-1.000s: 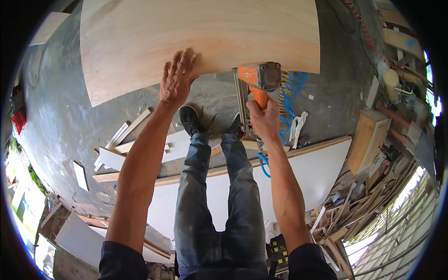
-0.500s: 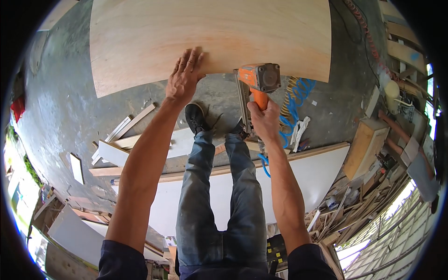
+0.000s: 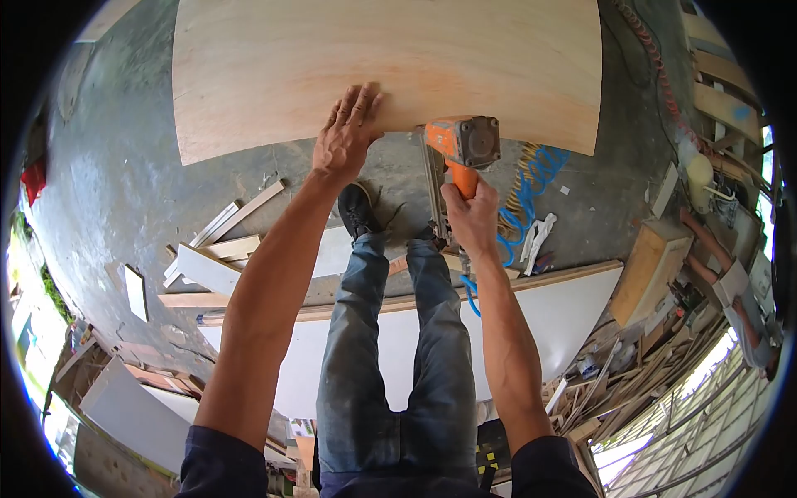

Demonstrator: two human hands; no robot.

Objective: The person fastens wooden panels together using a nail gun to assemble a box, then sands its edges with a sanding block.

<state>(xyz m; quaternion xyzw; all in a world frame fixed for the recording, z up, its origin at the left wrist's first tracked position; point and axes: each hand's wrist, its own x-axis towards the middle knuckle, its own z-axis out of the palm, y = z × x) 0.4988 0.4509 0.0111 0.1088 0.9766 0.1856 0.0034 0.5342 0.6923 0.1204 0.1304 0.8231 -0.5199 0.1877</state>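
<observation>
A wide plywood sheet spans the top of the view, its near edge facing me. My left hand lies on that near edge with its fingers stretched over the top face. In my right hand is the grip of an orange and black nail gun, my fingers wrapped around it. The gun's head is at the sheet's near edge, right of my left hand; whether its nose touches the wood I cannot tell. A coiled blue air hose hangs beside the gun.
Wood strips lie on the concrete floor to the left of my feet. A white-faced panel lies across behind my legs. To the right stand a wooden box and piled scrap wood. Another person's arm shows at far right.
The sheet and my left hand appear shifted slightly right in the view. The nail gun stays nearly in the same place, still in my right hand. The other person at far right has moved.
</observation>
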